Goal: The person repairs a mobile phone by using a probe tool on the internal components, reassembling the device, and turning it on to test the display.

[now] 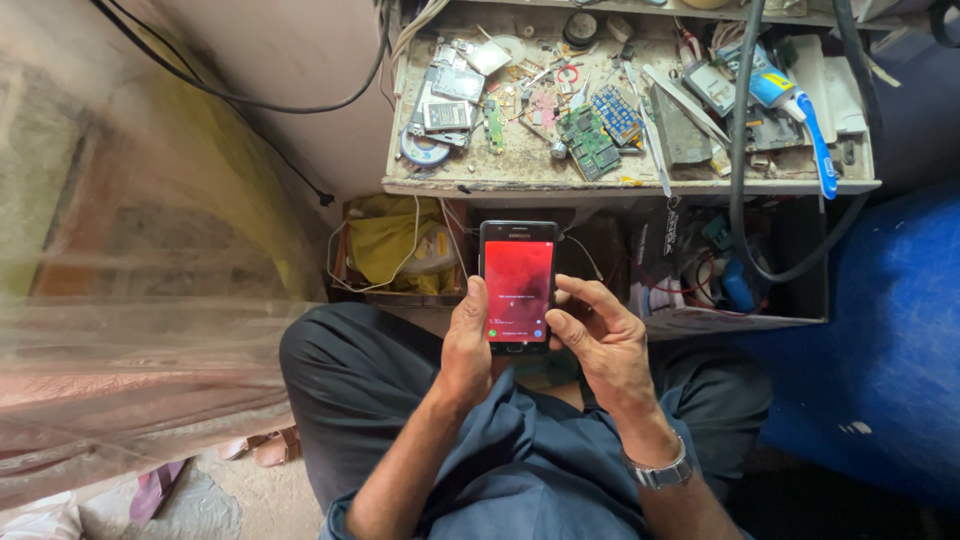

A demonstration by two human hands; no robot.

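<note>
A black smartphone [517, 285] with a lit red screen is held upright above my lap. My left hand [466, 345] grips its left edge and lower back, thumb lying along the side. My right hand [600, 340] supports the phone's right edge, with the thumb resting near the lower right corner of the screen. A metal watch [660, 472] sits on my right wrist. I am seated in dark trousers and a blue shirt.
A cluttered workbench [520, 185] ahead carries green circuit boards [590, 140], phone parts, tools and a blue-handled brush [815, 140]. Below it an open drawer holds cables and a yellow bag [395, 245]. A thick black cable [740, 150] hangs down. A blue surface [890, 330] lies right, plastic sheeting left.
</note>
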